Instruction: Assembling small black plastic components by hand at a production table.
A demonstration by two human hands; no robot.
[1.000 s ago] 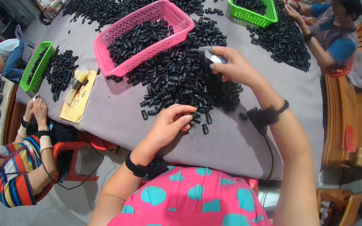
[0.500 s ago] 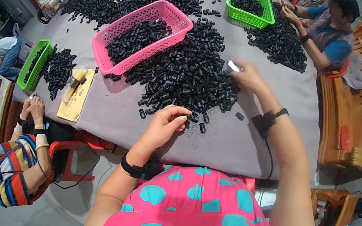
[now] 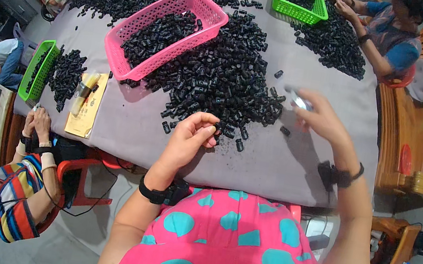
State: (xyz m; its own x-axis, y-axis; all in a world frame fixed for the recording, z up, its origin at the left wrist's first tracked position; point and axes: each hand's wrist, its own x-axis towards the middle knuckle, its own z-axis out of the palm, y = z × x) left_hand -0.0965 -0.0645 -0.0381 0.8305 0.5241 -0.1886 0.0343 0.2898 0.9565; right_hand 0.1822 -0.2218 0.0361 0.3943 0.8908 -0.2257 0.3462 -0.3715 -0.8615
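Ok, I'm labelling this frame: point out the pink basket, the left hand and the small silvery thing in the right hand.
pink basket (image 3: pixel 123 57): head view, bare near rim.
left hand (image 3: pixel 187 139): head view, back of the hand.
small silvery thing (image 3: pixel 300 101): head view, blurred body at the right hand's fingertips.

The person wears a bright pink top patterned with large teal polka dots, sleeveless so both arms are bare. A black band with a small black device sits on the wrist of the left hand (image 3: pixel 190 139). A black strap with a dark, bulky unit circles the wrist of the right hand (image 3: pixel 322 117).
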